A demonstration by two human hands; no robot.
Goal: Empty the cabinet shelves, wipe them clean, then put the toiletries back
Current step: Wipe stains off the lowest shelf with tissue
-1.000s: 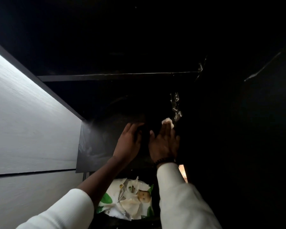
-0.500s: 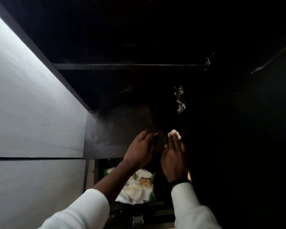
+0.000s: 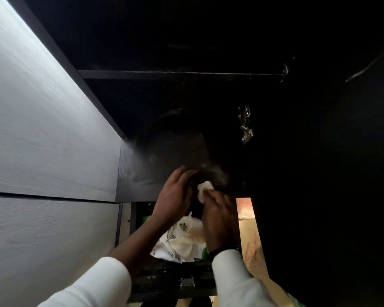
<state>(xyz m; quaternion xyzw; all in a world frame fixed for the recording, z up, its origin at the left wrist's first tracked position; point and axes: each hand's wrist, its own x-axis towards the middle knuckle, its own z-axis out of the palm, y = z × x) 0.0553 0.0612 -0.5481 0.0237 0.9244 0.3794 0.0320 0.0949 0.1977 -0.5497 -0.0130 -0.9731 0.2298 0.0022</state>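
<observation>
I look into a dark cabinet. Its black shelf (image 3: 142, 173) shows smears and nothing stands on the part I can see. My right hand (image 3: 220, 216) grips a small crumpled white wipe (image 3: 205, 189) at the shelf's front edge. My left hand (image 3: 175, 196) rests on the same edge just left of the wipe, fingers bent toward it. Whether they touch the wipe I cannot tell. Below both hands lies a white and green pack of wipes (image 3: 182, 242), with loose sheets on top of it.
A pale grey side panel (image 3: 42, 140) fills the left. An upper shelf edge (image 3: 175, 74) crosses above. A metal hinge (image 3: 245, 125) hangs on the right inner wall beside the dark open door (image 3: 330, 173). A strip of light floor (image 3: 251, 235) shows below.
Both hands have drawn back from deeper on the shelf to its front edge. The right hand's fingers have closed round the wipe, and the left hand's fingers have bent.
</observation>
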